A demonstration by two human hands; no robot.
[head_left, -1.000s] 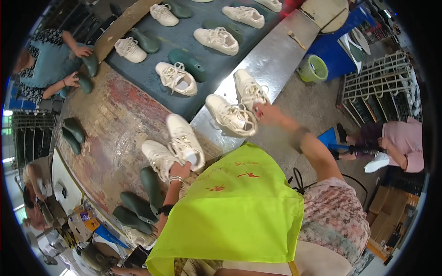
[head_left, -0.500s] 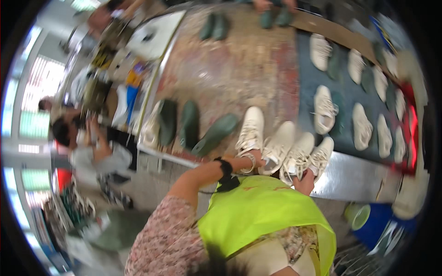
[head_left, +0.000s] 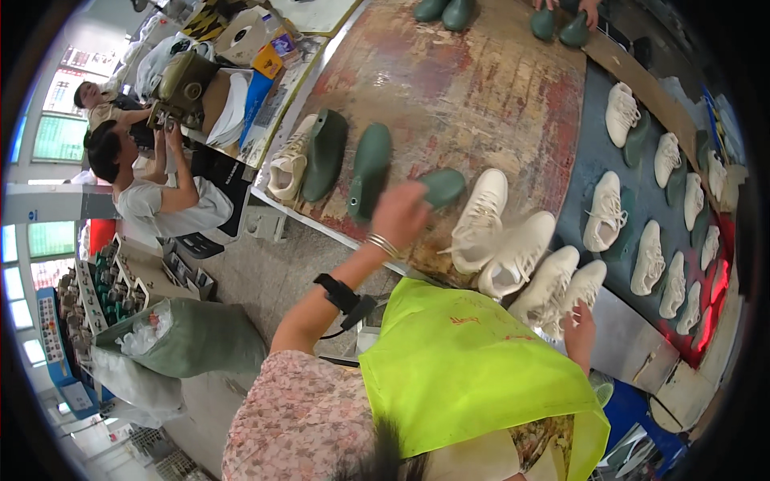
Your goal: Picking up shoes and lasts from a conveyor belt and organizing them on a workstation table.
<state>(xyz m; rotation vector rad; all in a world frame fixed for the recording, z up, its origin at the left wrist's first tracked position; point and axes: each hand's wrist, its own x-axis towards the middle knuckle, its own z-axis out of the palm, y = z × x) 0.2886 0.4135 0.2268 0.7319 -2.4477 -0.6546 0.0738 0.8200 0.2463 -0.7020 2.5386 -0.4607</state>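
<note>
My left hand (head_left: 401, 215), slightly blurred, reaches over the table's near edge. It is closed round the near end of a green shoe last (head_left: 443, 188), whose other end sticks out past my fingers. My right hand (head_left: 579, 330) grips the near end of a cream lace-up sneaker (head_left: 585, 286), the rightmost of a row. Beside it stand more cream sneakers (head_left: 545, 284), (head_left: 520, 255) and another sneaker (head_left: 481, 220) nearest the left hand. Left of that hand lie a green last (head_left: 370, 164), a second last (head_left: 326, 156) and a cream sneaker (head_left: 290, 164).
On the right, a dark mat (head_left: 589, 152) carries rows of cream sneakers and green lasts. Another person's hands (head_left: 589, 10) hold green lasts at the far edge. People sit by a machine (head_left: 183, 88) at left. A stuffed green sack (head_left: 188, 337) stands on the floor.
My left hand has let go of the sneakers and moved left onto the green last. My right hand stays at the rightmost sneakers. The whole view has shifted.
</note>
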